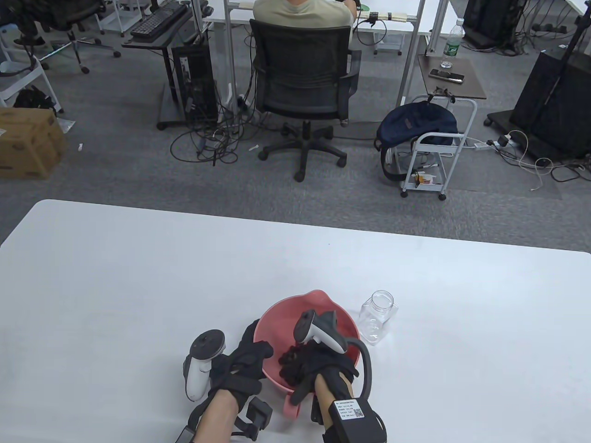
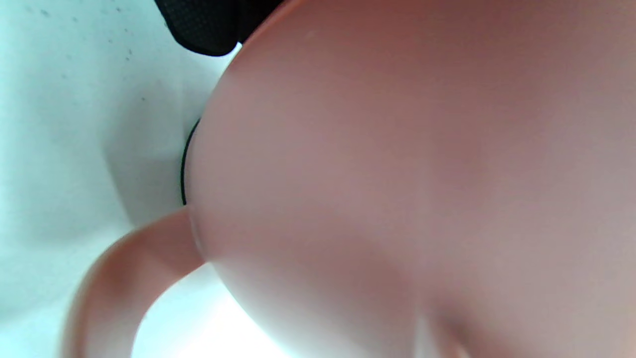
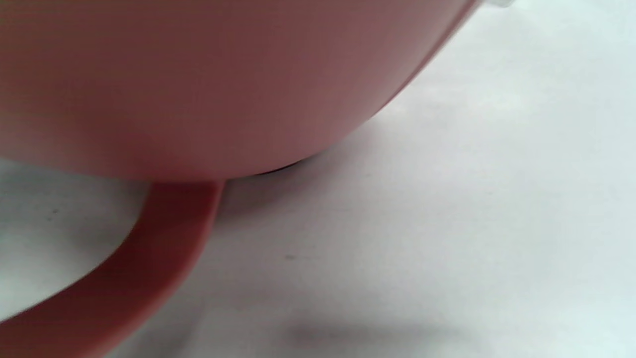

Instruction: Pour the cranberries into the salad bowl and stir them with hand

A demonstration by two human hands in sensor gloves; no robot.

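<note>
pour: done, jar (image 1: 377, 317) emptied | stir: underway, right hand (image 1: 318, 369) in salad bowl (image 1: 323, 302), fingers' curl cannot be told | left hand (image 1: 242, 364) fingers curled round bowl's side

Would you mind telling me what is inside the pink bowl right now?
The right hand reaches down into the pink bowl, over a dark clump near the bottom, probably the cranberries. The hand and its tracker cover the rest of the contents.

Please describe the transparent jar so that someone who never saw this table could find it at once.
On the white table, look near the front edge for the pink bowl. Immediately right of it stands the jar, upright. It is the only clear thing there, without lid and apparently empty.
</note>
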